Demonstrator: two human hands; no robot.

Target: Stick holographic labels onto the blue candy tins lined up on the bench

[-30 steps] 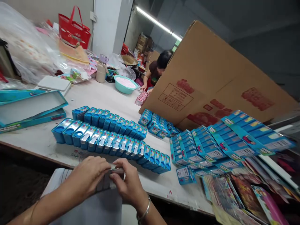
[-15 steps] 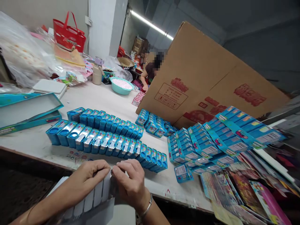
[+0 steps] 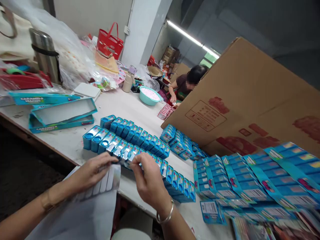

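Note:
My left hand (image 3: 93,171) is closed on the upper edge of a sheet of pale strip-shaped stickers (image 3: 96,206), held below the table's front edge. My right hand (image 3: 151,181) has thumb and forefinger pinched together over the near row of small blue tins (image 3: 125,151); what they hold, if anything, is too small to make out. These tins stand upright side by side, and several in the middle have a shiny strip across the top. Part of the row is hidden by my right hand. Behind it runs a second row of blue tins (image 3: 140,135).
Stacked blue display boxes (image 3: 240,180) fill the right, with more blue tins (image 3: 180,141) by a big cardboard carton (image 3: 225,100). Flat blue trays (image 3: 62,113), a steel flask (image 3: 45,53) and a turquoise basin (image 3: 150,96) stand left and back. A co-worker (image 3: 185,81) sits beyond.
My right hand has left the sticker sheet and moved forward and right to the near row of tins. My left hand keeps the sheet. The view has swung left.

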